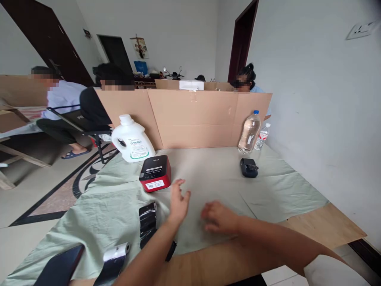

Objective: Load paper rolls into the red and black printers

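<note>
The red-and-black desktop printer point(155, 173) sits just beyond and left of the left hand point(179, 202), which is part-open and empty. The right hand point(219, 217), blurred, is loosely curled; contents unclear. Apparent step: hand positioning; gripping the printer calls for wider-spread fingers.

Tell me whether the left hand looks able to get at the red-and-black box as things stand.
Probably yes: the left hand looks empty, its fingers spread close beside the red-and-black box, and nothing visible stands between them.
</note>
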The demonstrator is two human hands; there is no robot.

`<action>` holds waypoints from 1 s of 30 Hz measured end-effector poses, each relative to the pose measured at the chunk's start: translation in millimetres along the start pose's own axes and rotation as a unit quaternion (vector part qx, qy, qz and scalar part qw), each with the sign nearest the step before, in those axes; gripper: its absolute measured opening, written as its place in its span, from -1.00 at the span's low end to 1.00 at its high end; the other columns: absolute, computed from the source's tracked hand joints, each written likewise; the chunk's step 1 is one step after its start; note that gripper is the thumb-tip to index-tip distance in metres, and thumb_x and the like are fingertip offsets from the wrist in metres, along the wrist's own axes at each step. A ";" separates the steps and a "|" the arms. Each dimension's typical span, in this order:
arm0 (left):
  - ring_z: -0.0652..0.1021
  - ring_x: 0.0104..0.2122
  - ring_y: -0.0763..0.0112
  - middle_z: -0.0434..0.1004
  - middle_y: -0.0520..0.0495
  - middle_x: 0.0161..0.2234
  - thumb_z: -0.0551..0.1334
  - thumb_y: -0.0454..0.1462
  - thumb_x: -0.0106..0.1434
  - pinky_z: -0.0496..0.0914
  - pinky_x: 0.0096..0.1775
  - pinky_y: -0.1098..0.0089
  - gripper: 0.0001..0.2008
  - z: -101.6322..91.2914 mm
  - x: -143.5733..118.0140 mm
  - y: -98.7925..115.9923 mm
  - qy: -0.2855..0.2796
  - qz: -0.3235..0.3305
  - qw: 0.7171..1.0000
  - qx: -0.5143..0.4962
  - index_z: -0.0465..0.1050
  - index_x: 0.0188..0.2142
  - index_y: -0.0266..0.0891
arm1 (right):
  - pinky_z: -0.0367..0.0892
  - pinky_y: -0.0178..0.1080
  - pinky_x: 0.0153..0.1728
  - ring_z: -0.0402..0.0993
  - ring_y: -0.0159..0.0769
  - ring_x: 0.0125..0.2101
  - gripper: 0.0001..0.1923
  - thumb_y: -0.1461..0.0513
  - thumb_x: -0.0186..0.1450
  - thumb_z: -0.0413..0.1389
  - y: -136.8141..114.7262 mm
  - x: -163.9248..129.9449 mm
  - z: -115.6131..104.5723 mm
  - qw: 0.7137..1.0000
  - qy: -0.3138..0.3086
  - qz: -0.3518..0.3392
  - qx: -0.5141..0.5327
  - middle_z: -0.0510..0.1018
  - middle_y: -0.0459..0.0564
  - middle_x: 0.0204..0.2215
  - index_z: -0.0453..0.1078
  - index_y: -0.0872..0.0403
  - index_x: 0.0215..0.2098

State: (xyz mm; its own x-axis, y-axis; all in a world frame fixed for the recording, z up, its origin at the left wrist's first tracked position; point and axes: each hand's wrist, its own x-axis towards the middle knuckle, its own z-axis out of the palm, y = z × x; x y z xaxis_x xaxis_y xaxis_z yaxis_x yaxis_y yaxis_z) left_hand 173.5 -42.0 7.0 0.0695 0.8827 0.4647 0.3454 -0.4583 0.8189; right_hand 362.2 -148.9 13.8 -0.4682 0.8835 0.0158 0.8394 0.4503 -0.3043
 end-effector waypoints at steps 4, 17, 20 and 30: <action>0.47 -0.08 0.23 0.36 -0.22 -0.04 0.16 -0.33 0.13 0.40 -0.11 0.23 -0.68 52.4 -48.0 6.5 -0.121 -0.139 0.982 -0.045 0.31 -0.09 -0.22 | -0.12 0.15 0.24 0.00 0.09 0.28 -0.48 0.09 0.34 0.01 85.8 11.4 -67.7 0.958 0.131 0.244 -0.076 0.24 0.30 0.23 0.27 0.18 0.18; 0.42 -0.07 0.31 0.43 -0.11 -0.14 0.12 -0.44 0.13 0.32 0.02 0.24 -0.80 52.0 -76.2 13.3 -0.243 -0.009 0.969 0.053 0.40 -0.26 -0.23 | 0.20 -0.02 0.05 0.29 0.12 0.12 -0.07 -0.12 0.19 0.05 183.1 -19.8 -68.5 0.787 0.141 0.601 0.003 0.28 0.33 0.10 -0.18 0.04 0.37; 0.36 0.02 0.20 0.43 -0.13 -0.06 0.12 -0.44 0.12 0.25 0.08 0.15 -0.76 50.4 -83.6 23.6 -0.293 0.056 0.946 0.125 0.43 -0.23 -0.22 | 0.22 -0.03 0.04 0.34 0.09 0.07 -0.11 -0.10 0.20 0.04 151.7 -17.2 -61.3 0.813 0.151 0.563 0.007 0.34 0.28 0.03 -0.12 0.04 0.37; 0.39 0.08 0.16 0.41 -0.24 0.06 0.03 -0.44 0.22 0.24 0.15 0.11 -0.59 45.8 -76.7 21.9 -0.186 -0.015 0.976 0.110 0.34 0.05 -0.28 | 0.31 -0.03 -0.13 0.45 0.01 -0.18 -0.16 -0.09 0.14 0.14 3.1 -8.1 25.5 0.912 0.223 0.344 -0.021 0.42 0.19 -0.19 0.10 0.03 0.30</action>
State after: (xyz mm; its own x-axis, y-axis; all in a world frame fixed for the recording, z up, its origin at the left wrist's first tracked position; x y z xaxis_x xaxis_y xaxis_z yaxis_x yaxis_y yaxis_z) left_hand 218.6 -115.0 -26.2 0.3777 0.8906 0.2533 0.5429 -0.4346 0.7186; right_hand 361.5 -157.9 -11.6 0.3234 0.9195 0.2234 0.9065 -0.2333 -0.3520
